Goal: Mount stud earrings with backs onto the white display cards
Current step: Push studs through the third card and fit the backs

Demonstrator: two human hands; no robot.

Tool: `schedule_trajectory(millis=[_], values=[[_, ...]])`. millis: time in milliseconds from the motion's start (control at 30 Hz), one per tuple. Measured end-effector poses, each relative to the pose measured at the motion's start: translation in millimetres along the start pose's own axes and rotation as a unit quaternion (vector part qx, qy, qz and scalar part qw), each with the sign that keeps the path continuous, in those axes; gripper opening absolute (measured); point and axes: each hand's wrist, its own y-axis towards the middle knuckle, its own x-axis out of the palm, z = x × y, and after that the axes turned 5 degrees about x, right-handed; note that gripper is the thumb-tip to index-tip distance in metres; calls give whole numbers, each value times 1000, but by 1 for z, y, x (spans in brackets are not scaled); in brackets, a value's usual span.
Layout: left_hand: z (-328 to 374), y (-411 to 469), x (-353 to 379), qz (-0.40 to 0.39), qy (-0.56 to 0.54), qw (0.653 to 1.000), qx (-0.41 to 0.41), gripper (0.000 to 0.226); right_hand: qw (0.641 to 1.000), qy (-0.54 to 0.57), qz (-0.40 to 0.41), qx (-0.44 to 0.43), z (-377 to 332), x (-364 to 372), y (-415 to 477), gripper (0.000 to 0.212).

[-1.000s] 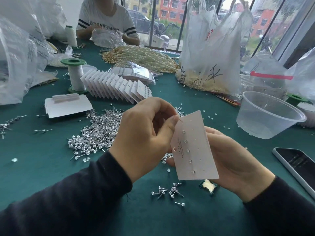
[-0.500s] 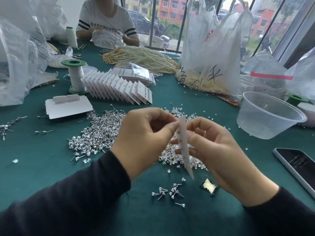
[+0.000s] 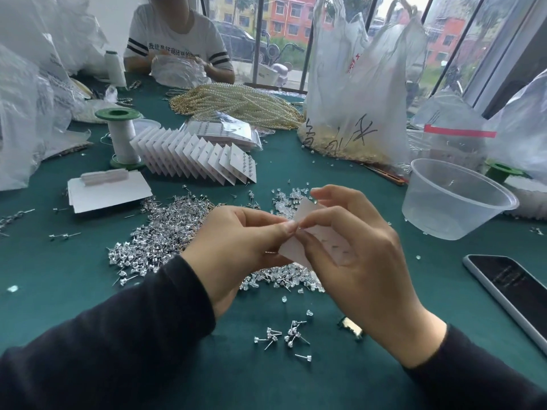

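Card held above counter middle, toward near edge; left hand pinches its edge, right hand pinches it too, perhaps with stud, too small to tell; loose studs beneath

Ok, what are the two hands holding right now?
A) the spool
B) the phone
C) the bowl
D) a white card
D: the left hand and right hand both pinch the card between them, while the phone, spool and bowl sit untouched on the table.
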Motion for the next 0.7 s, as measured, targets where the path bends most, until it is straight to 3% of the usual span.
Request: schedule_trajectory(millis=[67, 233, 433, 533, 600, 700], values=[[0, 0, 0, 0, -16, 1000, 2, 5, 1000, -1, 14, -5, 1, 1, 1, 4], [-4, -2, 0, -61, 2, 998, -22, 35, 1000, 12, 17, 3, 3, 2, 0, 2], [-4, -1, -1, -99, -4, 995, -26, 29, 999, 33, -25, 0, 1, -2, 2, 5], [-2, 0, -1, -67, -1, 997, -26, 18, 997, 67, -33, -9, 9, -13, 12, 14], [-2, 3, -3, -23, 27, 999, -15, 14, 995, 91, 11, 39, 22, -22, 21, 17], [-4, 8, -9, 28, 137, 989, 53, 15, 991, -4, 31, 129, 55, -34, 32, 16]])
